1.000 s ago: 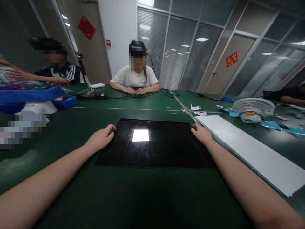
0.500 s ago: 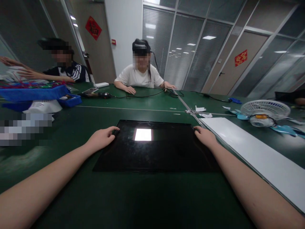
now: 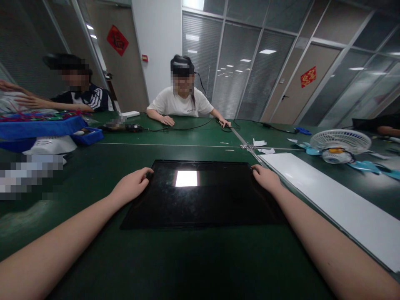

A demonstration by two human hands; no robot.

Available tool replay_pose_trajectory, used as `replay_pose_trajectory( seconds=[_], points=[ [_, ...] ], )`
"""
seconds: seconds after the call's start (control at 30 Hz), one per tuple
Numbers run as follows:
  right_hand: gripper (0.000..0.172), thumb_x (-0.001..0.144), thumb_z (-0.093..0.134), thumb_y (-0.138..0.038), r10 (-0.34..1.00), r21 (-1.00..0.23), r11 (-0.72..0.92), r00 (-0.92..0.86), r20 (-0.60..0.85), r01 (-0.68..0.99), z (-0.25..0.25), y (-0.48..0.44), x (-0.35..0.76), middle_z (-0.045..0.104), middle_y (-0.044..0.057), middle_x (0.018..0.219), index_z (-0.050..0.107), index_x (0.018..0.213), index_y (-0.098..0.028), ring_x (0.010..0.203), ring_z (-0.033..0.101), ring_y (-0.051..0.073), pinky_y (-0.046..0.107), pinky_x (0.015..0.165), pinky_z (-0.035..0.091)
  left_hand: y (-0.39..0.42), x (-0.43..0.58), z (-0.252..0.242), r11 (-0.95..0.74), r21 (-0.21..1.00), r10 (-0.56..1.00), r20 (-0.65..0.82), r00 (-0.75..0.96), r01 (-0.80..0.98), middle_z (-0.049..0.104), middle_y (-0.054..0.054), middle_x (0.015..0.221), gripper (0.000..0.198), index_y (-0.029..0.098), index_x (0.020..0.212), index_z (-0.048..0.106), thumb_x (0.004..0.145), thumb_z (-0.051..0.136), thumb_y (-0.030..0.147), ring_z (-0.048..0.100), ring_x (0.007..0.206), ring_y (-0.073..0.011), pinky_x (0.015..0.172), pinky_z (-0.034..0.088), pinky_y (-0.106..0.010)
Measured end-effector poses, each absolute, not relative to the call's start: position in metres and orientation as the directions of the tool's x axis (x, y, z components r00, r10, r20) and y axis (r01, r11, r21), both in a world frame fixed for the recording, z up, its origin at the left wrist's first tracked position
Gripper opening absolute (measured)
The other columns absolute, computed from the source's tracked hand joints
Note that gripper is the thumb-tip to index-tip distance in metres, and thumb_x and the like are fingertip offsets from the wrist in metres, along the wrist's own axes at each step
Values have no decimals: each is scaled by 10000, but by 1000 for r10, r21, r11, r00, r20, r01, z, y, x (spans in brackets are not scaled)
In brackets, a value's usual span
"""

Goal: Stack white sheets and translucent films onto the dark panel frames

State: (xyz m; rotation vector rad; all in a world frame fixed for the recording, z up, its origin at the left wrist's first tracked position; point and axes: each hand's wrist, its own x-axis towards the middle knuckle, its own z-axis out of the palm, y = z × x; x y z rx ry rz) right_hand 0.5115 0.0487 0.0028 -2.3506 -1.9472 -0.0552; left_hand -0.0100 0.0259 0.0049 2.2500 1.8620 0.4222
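A glossy black flat board (image 3: 200, 200) lies on the green table (image 3: 175, 258) straight ahead, with a ceiling light mirrored on it. My left hand (image 3: 133, 184) curls over the board's far left corner, fingers bent on its edge. My right hand (image 3: 265, 177) grips the far right corner in the same way, fingers curled on the rim. Both forearms reach in from the near corners of the view.
A long white panel (image 3: 331, 204) lies to the right, with a small white fan (image 3: 340, 145) and blue paper scraps beyond it. Blue trays (image 3: 46, 127) stand at the left. One person in a white shirt (image 3: 181, 104) sits opposite, another at the far left. Cables run across the far table.
My hands have stayed on the board's far corners. The person opposite moved one hand out sideways along the table. The view shifted slightly.
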Motion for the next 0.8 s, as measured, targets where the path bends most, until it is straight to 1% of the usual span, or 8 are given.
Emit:
replay_pose_trajectory(
  seconds=[0.27,0.53,0.7,0.77,0.8],
  points=[
    [436,919,332,-387,977,-43,-191,194,83,981,2,50,513,678,94,1146,559,1271,-265,1014,637,265,357,788,457,28,-14,2,-200,342,979,96,178,918,622,12,773,388,255,1181,538,838,373,330,603,689,-189,600,399,-281],
    [439,923,326,-383,978,-49,-192,196,76,980,3,49,511,671,98,1164,562,1271,-259,1043,629,259,352,812,455,27,-11,5,-198,316,979,100,175,928,644,-19,861,388,236,1148,577,827,373,313,613,764,-203,633,414,-291],
    [440,927,323,-389,976,-65,-196,200,81,979,3,47,510,677,97,1153,567,1267,-255,1033,633,252,345,813,454,25,-10,5,-186,348,982,96,163,919,638,-21,841,387,228,1146,582,832,373,317,609,747,-203,644,429,-296],
    [432,927,326,-388,977,-74,-188,194,85,979,3,47,510,680,92,1148,571,1259,-260,1032,634,247,339,813,454,20,-6,17,-191,378,980,124,155,906,637,-22,834,381,213,1143,582,842,381,333,602,749,-199,658,442,-295],
    [426,926,330,-387,978,-79,-183,190,87,980,3,47,510,681,91,1144,574,1252,-262,1030,636,245,336,811,455,16,-2,29,-206,398,975,165,151,894,638,-25,851,380,203,1142,581,851,385,351,597,757,-195,674,450,-295]
  ],
)
